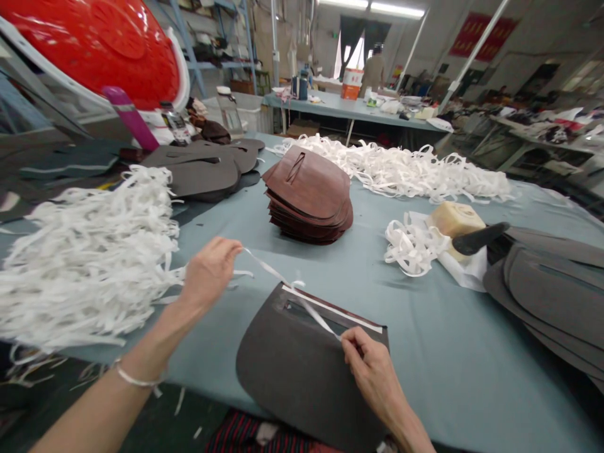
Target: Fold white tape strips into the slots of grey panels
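Note:
A thin white strip [317, 316] stretches slantwise between my two hands. My left hand [210, 269], with a bracelet at the wrist, pinches its far end above the table. At the near end, my right hand [370, 362] pinches the strip over a dark grey flap-shaped panel [302, 368]. This panel has a slot near its straight far edge, and a white band [335, 309] lies along that edge. A small curl of white shows near the panel's far left corner. Beyond it stands a stack of brown leather flaps [309, 195] with rounded ends.
Heaps of white strips lie at the left [94, 258] and across the back [391, 167]. At right are a small tangle of strips [413, 245], a yellowish block [455, 220], a black-handled tool [480, 238] and stacked grey panels [557, 283]. A purple object [129, 116] stands back left.

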Action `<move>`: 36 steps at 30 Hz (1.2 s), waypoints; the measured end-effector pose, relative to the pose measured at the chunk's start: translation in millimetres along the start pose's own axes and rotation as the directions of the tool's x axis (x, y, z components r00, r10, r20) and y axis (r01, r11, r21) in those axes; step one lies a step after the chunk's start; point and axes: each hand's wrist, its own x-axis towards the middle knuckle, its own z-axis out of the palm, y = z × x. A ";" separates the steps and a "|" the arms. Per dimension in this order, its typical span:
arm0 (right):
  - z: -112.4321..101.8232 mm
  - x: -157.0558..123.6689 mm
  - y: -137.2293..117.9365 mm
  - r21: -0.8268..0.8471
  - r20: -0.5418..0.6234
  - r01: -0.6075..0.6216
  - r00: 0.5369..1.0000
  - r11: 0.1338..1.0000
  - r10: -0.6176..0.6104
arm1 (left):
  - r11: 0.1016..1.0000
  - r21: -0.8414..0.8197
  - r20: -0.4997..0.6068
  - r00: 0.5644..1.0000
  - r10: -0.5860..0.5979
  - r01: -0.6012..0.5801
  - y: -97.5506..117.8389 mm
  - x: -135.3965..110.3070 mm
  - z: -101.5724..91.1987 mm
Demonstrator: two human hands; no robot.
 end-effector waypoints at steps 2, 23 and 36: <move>1.1 -3.3 5.6 0.063 0.031 -0.049 0.998 0.997 0.047 | 0.974 0.189 0.003 0.991 -0.131 0.129 -37.4 8.6 -15.3; -16.6 -18.5 25.1 0.267 -0.148 0.048 0.989 0.963 -0.009 | 0.711 -0.531 0.805 0.537 0.252 0.462 100.3 -66.0 36.3; -9.1 0.4 48.9 0.109 -0.057 0.043 0.998 0.993 -0.037 | 0.771 -0.421 0.780 0.625 0.037 0.478 63.3 -77.5 41.2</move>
